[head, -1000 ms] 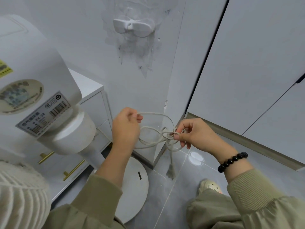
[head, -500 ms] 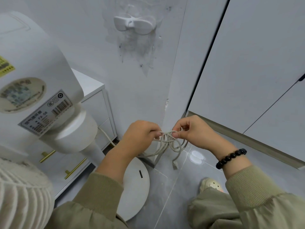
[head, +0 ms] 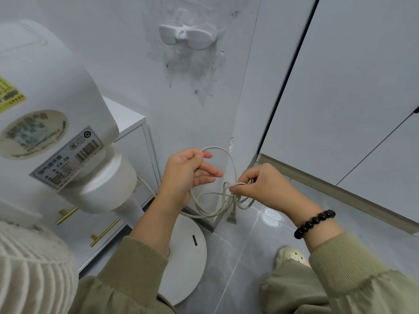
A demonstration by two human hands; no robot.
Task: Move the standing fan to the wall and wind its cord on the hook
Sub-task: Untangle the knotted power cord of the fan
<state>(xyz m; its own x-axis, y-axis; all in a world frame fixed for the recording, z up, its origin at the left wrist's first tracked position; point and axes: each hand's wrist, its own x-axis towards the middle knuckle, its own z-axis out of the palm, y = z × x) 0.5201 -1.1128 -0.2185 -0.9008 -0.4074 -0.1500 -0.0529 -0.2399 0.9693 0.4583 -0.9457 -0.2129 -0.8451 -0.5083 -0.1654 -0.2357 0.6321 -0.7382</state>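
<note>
Hands, together before, now apart: left hand [head: 186, 173] pinches fresh loop of cord [head: 215, 147], right hand [head: 260, 189] pinches gathered coils. Cord likely light, limp, springy; hold at crossing.

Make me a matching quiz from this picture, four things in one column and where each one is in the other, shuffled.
1 hook
2 plug
3 bead bracelet
4 fan base

A lying on the floor
B worn on a wrist
C mounted high on the wall
D dangling below the coiled cord

Pairs: 1-C, 2-D, 3-B, 4-A
</note>
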